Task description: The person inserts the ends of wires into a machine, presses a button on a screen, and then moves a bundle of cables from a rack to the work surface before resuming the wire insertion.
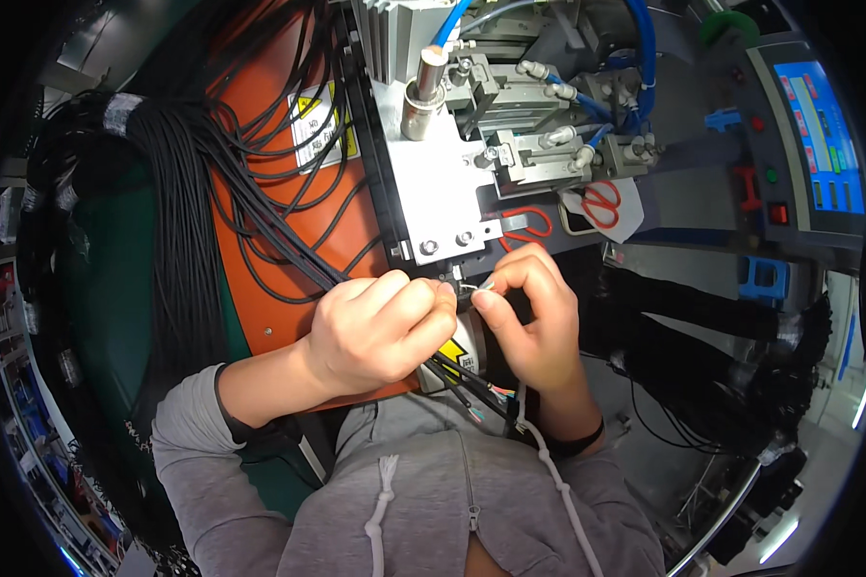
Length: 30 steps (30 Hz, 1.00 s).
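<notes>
My left hand [385, 325] is closed, with thumb and fingertips pinched together just below the machine's metal head [438, 202]. What sits inside its fingers is hidden. Opposite it, my right hand [539, 327] pinches a thin whitish wire [468, 287] between thumb and forefinger, and the wire spans the small gap between both hands. Black cables [289, 240] run from the left behind my left hand. Below that hand, black cable ends [457, 373] with stripped, coloured wires [500, 392] hang over my lap.
A thick black cable bundle [178, 173] lies left, over an orange board [260, 317]. Pneumatic cylinders [539, 111] with blue hoses stand ahead. Red-handled scissors [529, 226] lie beside the machine head. A touchscreen panel [818, 135] is far right; more black cables [683, 327] hang below it.
</notes>
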Each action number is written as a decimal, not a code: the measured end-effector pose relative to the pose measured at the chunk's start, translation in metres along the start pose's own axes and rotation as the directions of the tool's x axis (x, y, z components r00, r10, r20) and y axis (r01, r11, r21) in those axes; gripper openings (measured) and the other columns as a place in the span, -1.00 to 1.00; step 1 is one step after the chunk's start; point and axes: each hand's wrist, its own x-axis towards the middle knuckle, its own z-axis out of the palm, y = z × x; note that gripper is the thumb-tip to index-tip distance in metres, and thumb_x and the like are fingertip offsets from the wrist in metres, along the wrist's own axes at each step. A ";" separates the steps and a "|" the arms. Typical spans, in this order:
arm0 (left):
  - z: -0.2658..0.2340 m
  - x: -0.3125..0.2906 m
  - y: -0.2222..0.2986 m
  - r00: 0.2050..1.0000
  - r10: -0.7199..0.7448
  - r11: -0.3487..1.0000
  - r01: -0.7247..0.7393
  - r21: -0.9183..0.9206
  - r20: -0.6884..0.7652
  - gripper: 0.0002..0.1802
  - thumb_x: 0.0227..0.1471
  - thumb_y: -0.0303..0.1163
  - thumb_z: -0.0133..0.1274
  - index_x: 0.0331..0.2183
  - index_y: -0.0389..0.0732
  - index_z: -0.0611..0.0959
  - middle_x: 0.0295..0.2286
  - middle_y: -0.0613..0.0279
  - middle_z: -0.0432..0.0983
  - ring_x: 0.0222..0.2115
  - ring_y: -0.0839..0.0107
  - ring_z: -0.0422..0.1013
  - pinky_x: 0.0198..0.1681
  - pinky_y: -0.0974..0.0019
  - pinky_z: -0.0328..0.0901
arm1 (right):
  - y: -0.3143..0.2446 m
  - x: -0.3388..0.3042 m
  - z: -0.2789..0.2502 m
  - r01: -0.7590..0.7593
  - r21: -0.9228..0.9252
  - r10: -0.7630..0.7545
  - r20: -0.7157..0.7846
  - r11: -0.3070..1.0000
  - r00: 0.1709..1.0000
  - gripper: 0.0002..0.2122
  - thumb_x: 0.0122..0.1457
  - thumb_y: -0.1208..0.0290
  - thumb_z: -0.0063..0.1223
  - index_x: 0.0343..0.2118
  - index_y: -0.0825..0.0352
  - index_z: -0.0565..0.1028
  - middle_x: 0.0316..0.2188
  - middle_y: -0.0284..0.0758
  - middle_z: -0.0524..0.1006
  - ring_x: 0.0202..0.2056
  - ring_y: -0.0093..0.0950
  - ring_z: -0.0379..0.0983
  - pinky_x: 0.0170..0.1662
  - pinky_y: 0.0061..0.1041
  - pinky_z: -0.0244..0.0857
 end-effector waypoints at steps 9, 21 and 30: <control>0.003 -0.005 0.005 0.991 -0.004 1.000 0.002 0.011 0.136 -0.67 -0.20 -0.40 0.11 -0.28 -0.24 0.66 -0.59 0.44 0.25 -0.62 0.61 0.25 -0.66 0.53 0.15 | 0.019 -0.004 0.001 -0.179 0.127 0.179 0.012 0.976 0.984 -0.94 0.03 0.65 0.17 -0.40 0.46 0.54 -0.44 -0.28 0.52 -0.37 -0.51 0.44 -0.26 -0.57 0.30; 0.002 -0.004 0.011 0.957 -0.094 0.988 0.055 0.147 0.276 -0.72 -0.16 -0.43 0.10 -0.30 -0.28 0.65 -0.54 0.41 0.28 -0.60 0.61 0.24 -0.66 0.57 0.17 | 0.031 0.001 0.027 0.091 -0.214 -0.122 -0.137 0.972 0.983 -0.90 -0.07 0.66 0.13 -0.56 0.38 0.43 -0.58 -0.29 0.39 -0.55 -0.39 0.32 -0.44 -0.46 0.23; 0.007 -0.004 0.003 0.982 -0.087 0.995 0.078 0.061 0.170 -0.73 -0.21 -0.47 0.12 -0.33 -0.25 0.66 -0.57 0.39 0.31 -0.64 0.57 0.26 -0.64 0.49 0.17 | 0.041 -0.004 0.030 -0.367 0.263 0.390 -0.039 0.892 0.920 -0.96 0.06 0.61 0.07 -0.49 0.38 0.47 -0.56 -0.31 0.44 -0.52 -0.53 0.38 -0.41 -0.60 0.24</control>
